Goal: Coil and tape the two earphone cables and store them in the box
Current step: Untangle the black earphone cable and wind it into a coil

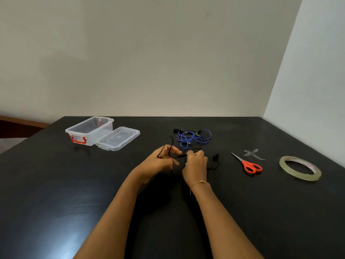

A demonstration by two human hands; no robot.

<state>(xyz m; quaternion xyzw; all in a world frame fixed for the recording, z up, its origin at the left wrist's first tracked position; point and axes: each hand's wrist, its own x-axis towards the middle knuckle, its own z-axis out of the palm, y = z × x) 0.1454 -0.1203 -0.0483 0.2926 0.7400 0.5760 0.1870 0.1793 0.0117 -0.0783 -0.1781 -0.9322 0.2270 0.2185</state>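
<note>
Now | black earphone cable (169, 146) looped over left hand (160, 161) fingers; right hand (196, 161) fingers pinch it

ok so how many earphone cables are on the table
2. The blue earphone cable lies loose on the table beyond the hands. The black earphone cable is held between the left hand and right hand.

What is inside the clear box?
The clear box looks empty; its see-through walls show nothing inside. Its lid lies beside it. Both cables are still out on the table.
</note>
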